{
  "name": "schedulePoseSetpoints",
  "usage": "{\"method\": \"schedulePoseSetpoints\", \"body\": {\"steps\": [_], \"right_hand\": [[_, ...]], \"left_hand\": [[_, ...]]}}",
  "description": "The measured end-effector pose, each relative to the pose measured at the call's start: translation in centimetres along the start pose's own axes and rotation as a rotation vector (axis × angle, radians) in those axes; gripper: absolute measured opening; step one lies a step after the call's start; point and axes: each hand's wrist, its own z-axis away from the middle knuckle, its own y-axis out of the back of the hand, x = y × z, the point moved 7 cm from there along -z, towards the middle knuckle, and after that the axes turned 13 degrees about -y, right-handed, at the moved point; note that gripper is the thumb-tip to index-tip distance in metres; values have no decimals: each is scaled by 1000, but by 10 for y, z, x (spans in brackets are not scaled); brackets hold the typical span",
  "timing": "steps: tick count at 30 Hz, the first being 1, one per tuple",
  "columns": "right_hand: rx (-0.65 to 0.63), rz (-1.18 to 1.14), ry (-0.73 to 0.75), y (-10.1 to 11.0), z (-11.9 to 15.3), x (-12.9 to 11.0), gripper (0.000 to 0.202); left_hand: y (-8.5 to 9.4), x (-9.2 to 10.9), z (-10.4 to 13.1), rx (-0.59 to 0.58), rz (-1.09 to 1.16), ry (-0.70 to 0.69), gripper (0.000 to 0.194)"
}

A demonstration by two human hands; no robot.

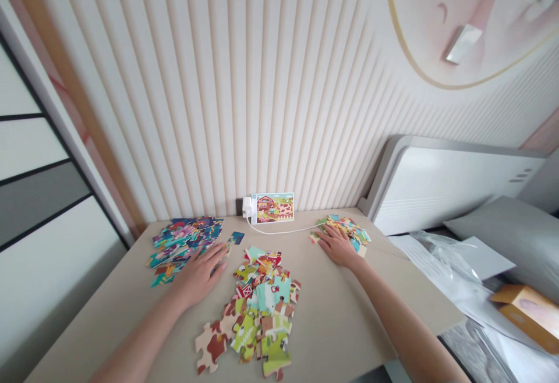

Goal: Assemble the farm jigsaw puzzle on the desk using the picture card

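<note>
My left hand (201, 272) lies with its fingers stretched out, touching the right edge of a pile of blue and purple puzzle pieces (186, 236). On the right, my right hand (339, 245) rests with fingers spread on a smaller pile of multicoloured puzzle pieces (356, 233). Between my arms a heap of larger jigsaw pieces (273, 298) in green, pale blue, brown and red spreads toward me. At the back, a picture card (274, 208) with a farm scene leans upright against the wall. What lies under my palms is hidden.
A white charger (247, 206) is plugged in by the card, its cable (279, 233) running right across the table (332, 319). Beyond the table's right edge are a bed headboard (441, 188), a pillow (510, 237), clear plastic wrapping and an orange box (528, 313). A ribbed wall stands behind.
</note>
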Motion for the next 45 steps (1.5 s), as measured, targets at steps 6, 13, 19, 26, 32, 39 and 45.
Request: {"method": "schedulePoseSetpoints", "body": {"steps": [6,13,19,26,32,39,45], "right_hand": [[1,-12,90,4,7,10,49],[-3,-83,160,18,25,12,46],[-21,-140,69,15,38,29,51],[-40,-233,-4,11,31,35,50],[-22,-229,-44,5,3,46,48],[30,-182,-31,3,-35,60,45],[41,-130,-6,4,-45,61,49]], "left_hand": [[28,17,-7,109,-49,-84,43],[41,129,-125,-40,100,-314,38],[-28,171,-235,-171,99,-151,32],[-43,162,-266,-78,158,-63,27],[-19,165,-267,74,272,-77,25],[-8,184,-237,23,374,-160,23],[-21,186,-223,-55,378,-169,24]]}}
